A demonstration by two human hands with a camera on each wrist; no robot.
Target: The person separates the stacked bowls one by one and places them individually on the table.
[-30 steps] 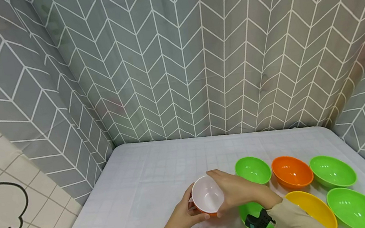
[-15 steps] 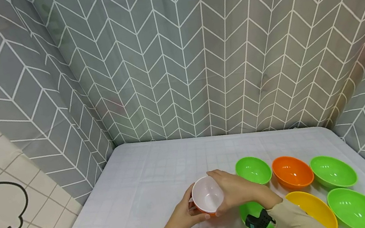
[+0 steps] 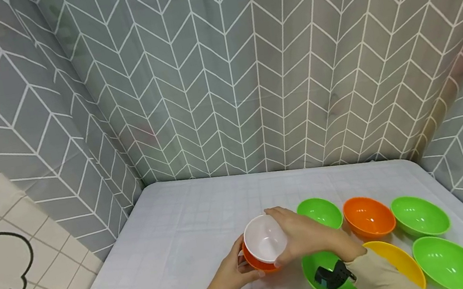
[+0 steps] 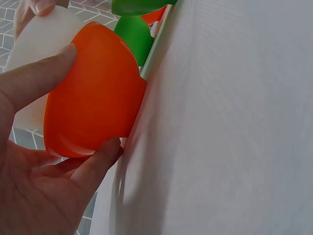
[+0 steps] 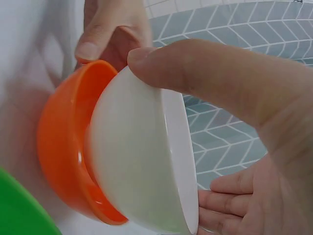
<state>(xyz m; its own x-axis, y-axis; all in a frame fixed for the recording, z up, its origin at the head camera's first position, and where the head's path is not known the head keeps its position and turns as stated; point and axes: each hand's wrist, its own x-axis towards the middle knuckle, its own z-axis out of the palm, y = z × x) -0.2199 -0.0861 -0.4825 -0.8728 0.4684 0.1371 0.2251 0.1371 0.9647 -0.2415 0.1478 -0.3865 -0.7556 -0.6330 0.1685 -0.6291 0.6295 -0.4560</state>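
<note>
A white bowl (image 3: 265, 239) is gripped by my right hand (image 3: 302, 234), thumb on its near side and fingers round the far rim. Below it an orange bowl (image 3: 256, 262) stands on the table, held at its side by my left hand (image 3: 233, 270). In the right wrist view the white bowl (image 5: 137, 147) is partly raised out of the orange bowl (image 5: 63, 147), its base still within the orange rim. The left wrist view has my left thumb and fingers spread around the orange bowl (image 4: 98, 93).
Right of my hands stand a small green bowl (image 3: 319, 212), a second orange bowl (image 3: 369, 216) and another green bowl (image 3: 420, 215). Nearer are a yellow bowl (image 3: 397, 262), a large green bowl (image 3: 452, 263) and a green bowl (image 3: 320, 272) under my right wrist.
My right hand has lifted the white bowl up and slightly right, so more of the orange bowl shows. My left hand stays on the orange bowl.
</note>
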